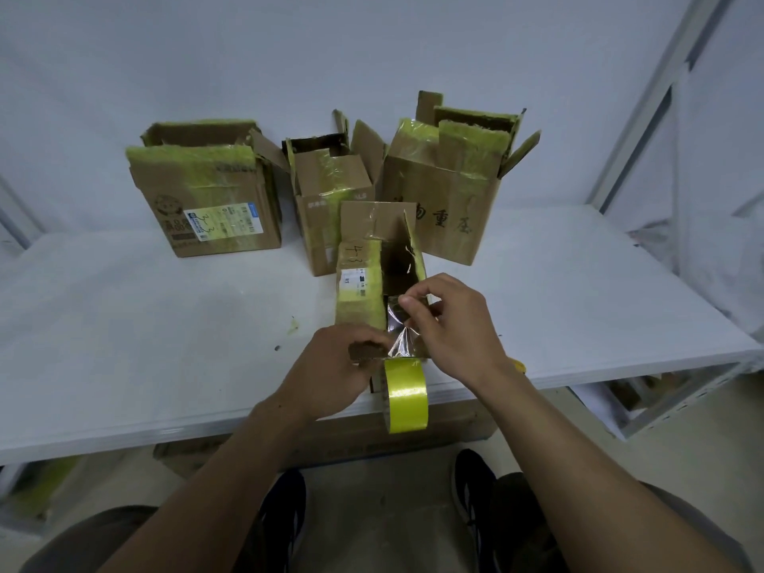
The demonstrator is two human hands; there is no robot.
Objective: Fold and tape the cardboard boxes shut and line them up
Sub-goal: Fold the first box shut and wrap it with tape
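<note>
The small open box (364, 283) sits just below the centre of the frame, at the near edge of the white table (144, 324), its left flap covered in yellow-green tape and its far flap standing up. The left hand (330, 374) grips the box's near flap, fingers curled over the cardboard edge. The right hand (450, 324) pinches a crinkled strip of tape (403, 335) between thumb and forefinger over the box's opening. The yellow-green tape roll (406, 392) hangs from that strip over the table edge, between the two wrists. Behind, three larger boxes stand in a loose row: the left box (202, 192), the middle box (330, 192) directly behind the small one, and the right box (446, 192), all with flaps up and old tape on them. A metal rack (645, 97) fills the right of the frame, and dark shoes (475, 485) show at the bottom.
</note>
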